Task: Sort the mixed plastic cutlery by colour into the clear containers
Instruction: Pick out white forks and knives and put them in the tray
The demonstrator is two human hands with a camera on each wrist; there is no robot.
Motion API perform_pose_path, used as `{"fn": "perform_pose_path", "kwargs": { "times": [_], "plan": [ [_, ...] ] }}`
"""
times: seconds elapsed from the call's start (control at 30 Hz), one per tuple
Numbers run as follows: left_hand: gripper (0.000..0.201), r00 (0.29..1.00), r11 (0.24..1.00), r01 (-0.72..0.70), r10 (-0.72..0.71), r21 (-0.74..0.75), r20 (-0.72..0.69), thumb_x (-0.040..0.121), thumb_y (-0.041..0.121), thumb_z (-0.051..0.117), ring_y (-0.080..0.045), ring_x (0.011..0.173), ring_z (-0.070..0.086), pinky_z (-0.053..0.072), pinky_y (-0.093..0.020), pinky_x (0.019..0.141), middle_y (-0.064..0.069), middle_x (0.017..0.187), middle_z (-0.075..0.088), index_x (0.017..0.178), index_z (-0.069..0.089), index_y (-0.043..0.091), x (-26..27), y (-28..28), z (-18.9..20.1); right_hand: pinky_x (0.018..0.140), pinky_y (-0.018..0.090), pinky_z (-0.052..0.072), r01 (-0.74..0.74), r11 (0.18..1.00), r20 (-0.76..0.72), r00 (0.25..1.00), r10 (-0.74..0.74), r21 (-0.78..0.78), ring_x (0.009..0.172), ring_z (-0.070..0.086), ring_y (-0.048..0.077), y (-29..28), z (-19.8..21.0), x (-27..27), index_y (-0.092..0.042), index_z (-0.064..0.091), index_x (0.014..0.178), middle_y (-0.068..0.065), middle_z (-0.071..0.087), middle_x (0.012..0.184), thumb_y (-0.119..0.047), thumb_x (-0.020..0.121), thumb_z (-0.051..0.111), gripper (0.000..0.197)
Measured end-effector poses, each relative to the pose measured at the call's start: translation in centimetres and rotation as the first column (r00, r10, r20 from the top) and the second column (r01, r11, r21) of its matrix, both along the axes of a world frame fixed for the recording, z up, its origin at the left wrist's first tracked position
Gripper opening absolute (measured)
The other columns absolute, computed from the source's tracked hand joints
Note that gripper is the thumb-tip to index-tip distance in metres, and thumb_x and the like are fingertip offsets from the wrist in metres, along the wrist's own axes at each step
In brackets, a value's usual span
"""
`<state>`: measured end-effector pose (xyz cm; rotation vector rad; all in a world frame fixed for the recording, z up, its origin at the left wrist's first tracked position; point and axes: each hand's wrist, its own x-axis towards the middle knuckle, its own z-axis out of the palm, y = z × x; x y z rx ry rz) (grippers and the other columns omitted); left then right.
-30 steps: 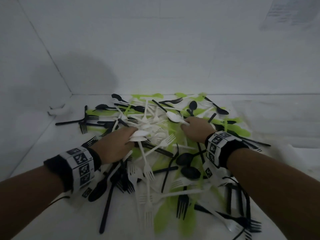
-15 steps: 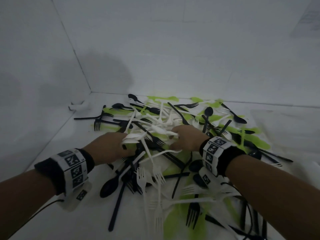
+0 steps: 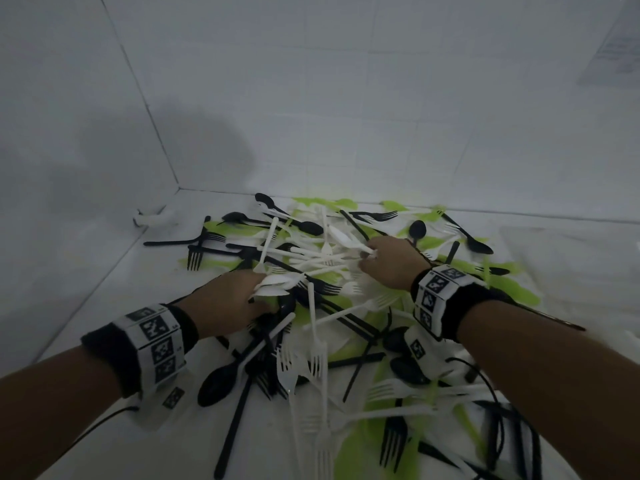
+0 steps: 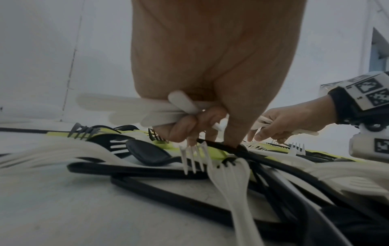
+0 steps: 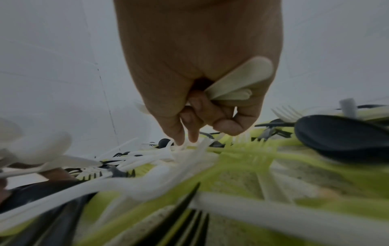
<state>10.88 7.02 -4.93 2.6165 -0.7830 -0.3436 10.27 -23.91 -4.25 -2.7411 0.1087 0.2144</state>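
A mixed pile of black, white and green plastic cutlery (image 3: 322, 306) lies on a white surface in a tiled corner. My left hand (image 3: 256, 299) sits at the pile's near left and grips a bundle of white cutlery (image 3: 277, 285). In the left wrist view the bundle's handles (image 4: 147, 111) stick out of the fist, a white fork (image 4: 193, 156) hangs below the fingers, and the thumb touches a black piece. My right hand (image 3: 367, 258) is over the pile's middle. It grips white handles (image 5: 242, 79), and its fingertips (image 5: 181, 139) touch more white pieces.
A small white object (image 3: 152, 218) lies in the left corner by the wall. A faint translucent shape (image 3: 571, 251), possibly a clear container, stands at the right of the pile. Tiled walls close off the back and left. Cutlery spreads to the near right under my right forearm.
My right hand has shifted left across the pile onto the white pieces. Both hands keep their white cutlery. The head view has tilted up and shows more wall.
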Motion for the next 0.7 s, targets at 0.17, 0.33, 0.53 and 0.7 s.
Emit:
{"fn": "perform_pose_path", "kwargs": {
  "times": [0.17, 0.33, 0.53, 0.7],
  "plan": [
    [0.003, 0.987, 0.96, -0.156, 0.162, -0.231, 0.005, 0.101, 0.029, 0.06, -0.002, 0.063, 0.058, 0.039, -0.013, 0.054, 0.008, 0.077, 0.062, 0.1, 0.06, 0.026, 0.4, 0.4, 0.4, 0.072, 0.03, 0.036, -0.052, 0.998, 0.082, 0.995, 0.049, 0.034, 0.094, 0.058, 0.024, 1.8, -0.1, 0.5, -0.016, 0.064, 0.109, -0.001, 0.058, 0.098, -0.037, 0.099, 0.057, 0.024],
    [0.005, 0.91, 0.857, -0.414, 0.4, -0.306, -0.109, 0.099, 0.03, 0.062, -0.018, 0.067, 0.06, 0.043, -0.029, 0.059, -0.003, 0.083, 0.068, 0.098, 0.066, 0.027, 1.6, 2.9, 1.1, 0.067, 0.03, 0.037, -0.124, 0.984, 0.115, 0.987, 0.11, 0.13, 0.086, 0.057, 0.019, 5.5, 0.6, 1.7, -0.02, 0.063, 0.102, -0.003, 0.062, 0.093, -0.032, 0.1, 0.053, 0.016],
    [0.01, 0.917, 0.899, -0.396, 0.377, -0.188, -0.13, 0.092, 0.029, 0.072, -0.025, 0.087, 0.068, 0.054, -0.038, 0.078, -0.004, 0.09, 0.07, 0.098, 0.068, 0.022, 1.3, 6.5, 0.7, 0.067, 0.029, 0.036, -0.448, 0.894, 0.035, 0.894, 0.447, 0.028, 0.081, 0.053, 0.014, 11.3, 1.2, 1.5, -0.024, 0.062, 0.097, -0.008, 0.057, 0.089, -0.039, 0.098, 0.061, 0.015],
    [0.049, 0.938, 0.963, -0.261, 0.238, -0.061, -0.252, 0.07, 0.035, 0.092, 0.005, 0.093, 0.064, 0.05, -0.017, 0.079, 0.019, 0.101, 0.07, 0.111, 0.066, 0.037, -0.2, 8.0, 0.9, 0.085, 0.036, 0.051, -0.477, 0.876, -0.088, 0.878, 0.471, -0.07, 0.1, 0.062, 0.024, 12.1, 0.2, 2.1, -0.02, 0.069, 0.111, 0.002, 0.068, 0.109, -0.043, 0.085, 0.077, 0.036]
  ]
}}
